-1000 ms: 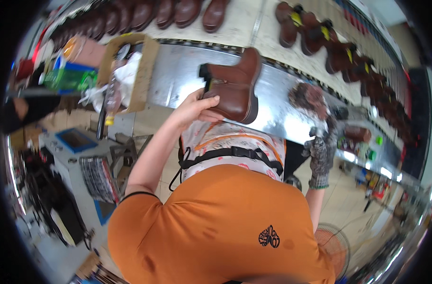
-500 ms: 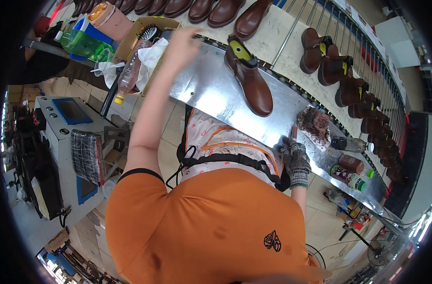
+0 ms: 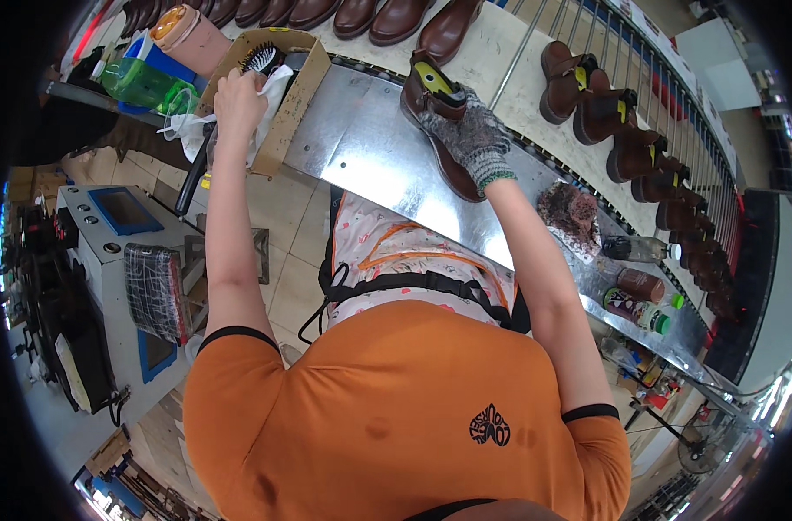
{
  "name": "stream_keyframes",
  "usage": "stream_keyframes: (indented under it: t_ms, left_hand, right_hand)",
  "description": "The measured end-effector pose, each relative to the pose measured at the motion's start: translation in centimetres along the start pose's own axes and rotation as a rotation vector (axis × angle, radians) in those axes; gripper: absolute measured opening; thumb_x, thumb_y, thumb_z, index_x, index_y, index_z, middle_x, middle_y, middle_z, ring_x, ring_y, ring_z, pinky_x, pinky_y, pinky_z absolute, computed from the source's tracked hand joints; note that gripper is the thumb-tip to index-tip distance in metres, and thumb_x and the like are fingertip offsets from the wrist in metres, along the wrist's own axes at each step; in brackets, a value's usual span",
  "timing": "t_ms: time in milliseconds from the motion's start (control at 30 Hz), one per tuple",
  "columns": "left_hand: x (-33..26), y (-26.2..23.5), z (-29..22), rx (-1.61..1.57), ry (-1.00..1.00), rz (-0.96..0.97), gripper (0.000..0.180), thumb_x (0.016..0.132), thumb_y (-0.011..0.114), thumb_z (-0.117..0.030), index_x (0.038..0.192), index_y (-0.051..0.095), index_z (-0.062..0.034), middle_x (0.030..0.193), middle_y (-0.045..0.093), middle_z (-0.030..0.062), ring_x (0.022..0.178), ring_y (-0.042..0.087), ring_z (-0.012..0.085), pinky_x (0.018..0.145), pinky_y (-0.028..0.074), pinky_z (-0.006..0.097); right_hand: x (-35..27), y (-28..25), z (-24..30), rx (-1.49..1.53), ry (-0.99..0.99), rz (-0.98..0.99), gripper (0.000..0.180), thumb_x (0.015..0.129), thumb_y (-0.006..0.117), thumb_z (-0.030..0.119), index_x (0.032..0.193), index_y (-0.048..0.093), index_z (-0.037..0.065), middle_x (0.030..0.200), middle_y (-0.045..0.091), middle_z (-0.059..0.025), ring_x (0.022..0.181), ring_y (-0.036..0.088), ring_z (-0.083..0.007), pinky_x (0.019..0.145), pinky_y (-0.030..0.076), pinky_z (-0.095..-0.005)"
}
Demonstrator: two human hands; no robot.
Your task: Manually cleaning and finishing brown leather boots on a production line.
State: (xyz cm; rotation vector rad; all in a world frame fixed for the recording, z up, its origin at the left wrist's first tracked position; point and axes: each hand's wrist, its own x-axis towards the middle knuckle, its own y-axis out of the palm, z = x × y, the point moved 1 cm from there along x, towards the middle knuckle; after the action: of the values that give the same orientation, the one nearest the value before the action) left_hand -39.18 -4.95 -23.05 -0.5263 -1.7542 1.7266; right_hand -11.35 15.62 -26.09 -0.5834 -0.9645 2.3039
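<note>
A brown leather ankle boot (image 3: pixel 455 169) with a yellow lining lies on the metal-topped bench (image 3: pixel 361 130). My right hand (image 3: pixel 472 135), in a grey knitted glove, is wrapped over the boot's ankle and upper. Bare, my left hand (image 3: pixel 240 102) reaches into an open cardboard box (image 3: pixel 302 95) with its fingers curled. A black-bristled brush (image 3: pixel 261 58) and a white cloth (image 3: pixel 273 102) are right beside those fingers. What they grip is hidden. My left forearm covers most of a plastic bottle, leaving its yellow cap (image 3: pixel 206 181) showing.
Brown boots (image 3: pixel 400 22) line the far conveyor, and more boots (image 3: pixel 630 156) stand along the wire rack at right. A stained sponge-like lump (image 3: pixel 570 215) and several bottles (image 3: pixel 643 250) sit on the bench's right part. A green bottle (image 3: pixel 144 82) stands beyond the box.
My right hand has come up from the bench's near edge and taken hold of the boot. My left hand has moved left and down into the box, its fingers now curled.
</note>
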Motion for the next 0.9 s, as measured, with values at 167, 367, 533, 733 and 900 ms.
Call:
stream_keyframes:
  t_ms: [167,367,533,733,900]
  left_hand:
    - [-2.7,-0.7,-4.7,-0.625,-0.022,-0.06,0.02,0.069,0.063,-0.014,0.086,0.062,-0.003,0.08,0.064,0.0157,0.079,0.063,0.0293,0.072,0.047,0.036]
    - [-7.3,8.3,-12.6,-1.167,-0.084,-0.081,0.02,0.074,0.067,-0.014,0.087,0.066,0.0011,0.081,0.068,0.0113,0.076,0.062,0.0146,0.07,0.048,0.029]
    - [-9.0,9.9,-16.7,-1.128,-0.123,-0.155,0.016,0.076,0.068,-0.012,0.086,0.067,-0.0002,0.084,0.068,0.0116,0.075,0.065,0.0207,0.067,0.048,0.03]
    - [-9.0,10.6,-17.0,-1.037,0.156,-0.237,0.011,0.076,0.067,-0.007,0.085,0.068,-0.0012,0.085,0.068,0.0108,0.077,0.066,0.0228,0.068,0.049,0.029]
    - [-8.7,11.0,-16.4,-1.052,0.185,-0.229,0.01,0.075,0.064,-0.007,0.084,0.067,-0.0038,0.084,0.066,0.0109,0.076,0.064,0.0278,0.067,0.049,0.033]
  right_hand:
    - [0.6,-1.5,-3.7,0.003,0.084,0.016,0.069,0.069,0.066,0.059,0.116,0.059,0.009,0.105,0.064,-0.017,0.102,0.06,-0.0323,0.087,0.046,-0.0383]
    - [-2.2,-1.5,-4.0,0.092,0.15,0.014,0.07,0.068,0.065,0.061,0.111,0.062,0.006,0.105,0.064,-0.0199,0.102,0.059,-0.0334,0.088,0.046,-0.0393]
    - [-1.9,-1.2,-4.1,-0.048,0.193,0.043,0.071,0.068,0.065,0.062,0.112,0.061,0.006,0.105,0.064,-0.0199,0.1,0.06,-0.0335,0.086,0.047,-0.0391]
    - [-2.2,-1.5,-4.2,0.034,0.164,0.027,0.072,0.069,0.064,0.062,0.112,0.061,0.005,0.104,0.064,-0.0211,0.099,0.061,-0.0339,0.086,0.047,-0.0395]
    - [-1.9,-0.5,-5.2,-0.016,0.158,-0.038,0.068,0.068,0.061,0.068,0.104,0.067,0.011,0.095,0.067,-0.0184,0.093,0.063,-0.0334,0.082,0.047,-0.0407]
